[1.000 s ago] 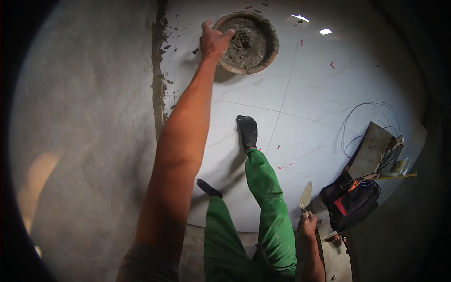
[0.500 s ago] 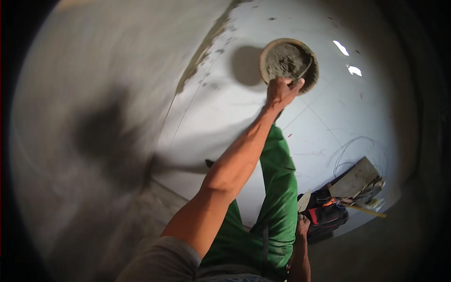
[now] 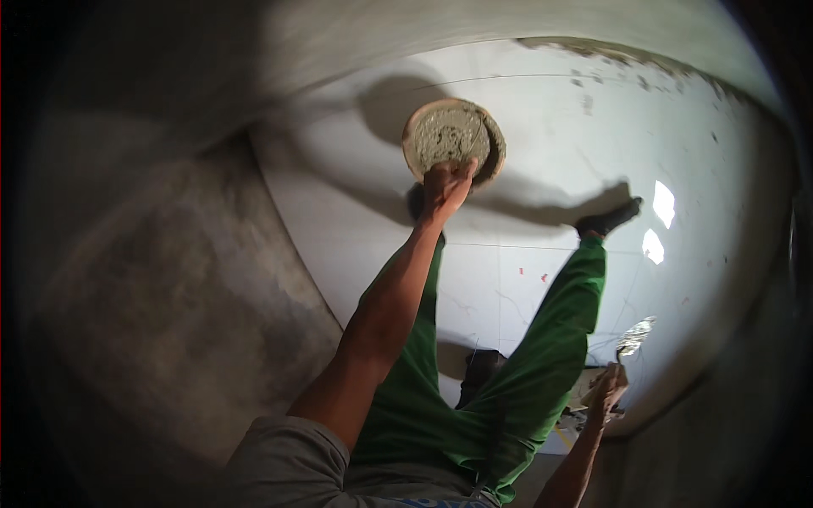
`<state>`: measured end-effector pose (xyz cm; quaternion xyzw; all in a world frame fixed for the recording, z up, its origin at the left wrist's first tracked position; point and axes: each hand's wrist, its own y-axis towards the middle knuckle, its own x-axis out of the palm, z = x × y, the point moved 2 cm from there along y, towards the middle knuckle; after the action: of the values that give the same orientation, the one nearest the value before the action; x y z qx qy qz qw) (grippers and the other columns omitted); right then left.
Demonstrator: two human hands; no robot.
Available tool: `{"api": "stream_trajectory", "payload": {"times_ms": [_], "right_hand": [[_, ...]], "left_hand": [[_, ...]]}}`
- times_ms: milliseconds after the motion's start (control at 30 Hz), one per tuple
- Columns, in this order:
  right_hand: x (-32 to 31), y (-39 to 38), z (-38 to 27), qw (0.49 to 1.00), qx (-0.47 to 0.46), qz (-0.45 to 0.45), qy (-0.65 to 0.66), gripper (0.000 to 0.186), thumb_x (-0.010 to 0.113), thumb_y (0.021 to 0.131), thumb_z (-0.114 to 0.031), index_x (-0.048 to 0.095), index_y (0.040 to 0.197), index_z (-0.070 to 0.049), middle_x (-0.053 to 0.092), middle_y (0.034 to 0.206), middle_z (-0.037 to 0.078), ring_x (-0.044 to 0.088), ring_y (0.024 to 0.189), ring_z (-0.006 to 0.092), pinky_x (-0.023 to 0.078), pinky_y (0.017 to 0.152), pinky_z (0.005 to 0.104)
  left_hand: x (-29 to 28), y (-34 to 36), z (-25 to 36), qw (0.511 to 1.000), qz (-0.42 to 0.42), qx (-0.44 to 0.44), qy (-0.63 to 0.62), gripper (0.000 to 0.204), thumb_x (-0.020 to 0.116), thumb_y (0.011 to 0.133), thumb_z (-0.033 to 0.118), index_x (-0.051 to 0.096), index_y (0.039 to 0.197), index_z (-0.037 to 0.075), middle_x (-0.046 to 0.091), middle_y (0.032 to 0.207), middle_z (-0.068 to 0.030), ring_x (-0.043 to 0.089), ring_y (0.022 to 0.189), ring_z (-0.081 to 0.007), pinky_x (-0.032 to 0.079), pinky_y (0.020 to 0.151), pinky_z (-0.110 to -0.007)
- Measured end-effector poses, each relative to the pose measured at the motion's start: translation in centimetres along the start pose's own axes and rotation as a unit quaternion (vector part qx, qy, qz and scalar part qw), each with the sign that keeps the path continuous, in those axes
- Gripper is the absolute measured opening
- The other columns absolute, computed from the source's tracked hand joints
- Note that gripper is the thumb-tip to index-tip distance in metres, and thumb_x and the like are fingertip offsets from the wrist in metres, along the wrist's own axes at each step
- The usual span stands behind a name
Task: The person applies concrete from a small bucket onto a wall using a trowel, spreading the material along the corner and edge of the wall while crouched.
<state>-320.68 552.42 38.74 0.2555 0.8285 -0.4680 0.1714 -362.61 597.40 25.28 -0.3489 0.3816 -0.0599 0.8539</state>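
Note:
My left hand is closed on the wire handle of a round, tan-rimmed bucket. Grey wet mortar fills much of the bucket, which hangs in front of my feet. Lower on the right, my right hand is wrapped round the handle of a trowel. Its pointed metal blade is raised and catches the light; whether mortar sticks to it I cannot tell.
Pale floor tiles lie under my spread legs. A mortar-smeared edge runs along the wall foot at the far right. Bare grey concrete is on the left. Behind my legs are a dark bag and partly hidden tools.
My view has swung round and my legs are now spread apart. The bucket and left hand sit further left. The trowel and right hand have come up and out to the right.

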Motion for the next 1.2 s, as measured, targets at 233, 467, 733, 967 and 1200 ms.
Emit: {"api": "stream_trajectory", "payload": {"times_ms": [233,467,733,967,1200], "right_hand": [[13.5,-12.3,-27.6,0.989,-0.055,-0.030,-0.135,0.035,0.060,0.104,-0.033,0.059,0.085,-0.003,0.049,0.059,0.003,0.049,0.047,0.0134,0.040,0.046,0.0334],[19.5,-13.7,-36.2,0.936,-0.179,-0.135,-0.272,0.033,0.061,0.102,-0.032,0.061,0.086,-0.003,0.051,0.060,0.003,0.050,0.051,0.0149,0.042,0.051,0.0383],[29.5,-7.9,-33.5,0.781,-0.415,-0.220,-0.413,0.018,0.063,0.092,-0.018,0.059,0.091,-0.001,0.061,0.081,0.019,0.060,0.076,0.0355,0.051,0.072,0.0500],[32.2,-0.2,-35.1,0.856,-0.239,-0.117,-0.443,0.031,0.065,0.093,-0.032,0.073,0.102,-0.004,0.076,0.098,0.026,0.074,0.100,0.0467,0.057,0.088,0.0560],[37.7,7.5,-38.9,0.701,-0.472,0.086,-0.528,0.020,0.070,0.094,-0.029,0.070,0.085,-0.011,0.074,0.077,0.017,0.074,0.077,0.0425,0.059,0.073,0.0544]], "left_hand": [[-25.5,-3.1,-14.7,0.982,0.150,-0.020,-0.113,0.063,0.065,0.100,0.057,0.078,0.092,-0.004,0.076,0.087,-0.0263,0.075,0.087,-0.0416,0.057,0.084,-0.049],[-37.6,-9.8,-16.6,0.962,0.216,-0.073,-0.153,0.070,0.061,0.103,0.063,0.077,0.090,-0.003,0.075,0.082,-0.0230,0.074,0.080,-0.0339,0.055,0.079,-0.049],[-43.3,-15.0,-26.8,0.879,0.341,-0.049,-0.330,0.036,0.071,0.107,0.046,0.081,0.105,0.011,0.067,0.085,0.0042,0.056,0.072,-0.0052,0.047,0.060,-0.025],[-44.1,-5.9,-34.9,0.902,0.313,-0.082,-0.286,0.060,0.065,0.107,0.047,0.066,0.147,0.002,0.068,0.146,-0.0157,0.064,0.134,-0.0299,0.045,0.116,-0.041],[-42.3,-2.6,-40.3,0.879,0.239,-0.167,-0.378,0.065,0.064,0.109,0.046,0.056,0.156,0.000,0.062,0.153,-0.0138,0.058,0.141,-0.0236,0.042,0.118,-0.038]]}}
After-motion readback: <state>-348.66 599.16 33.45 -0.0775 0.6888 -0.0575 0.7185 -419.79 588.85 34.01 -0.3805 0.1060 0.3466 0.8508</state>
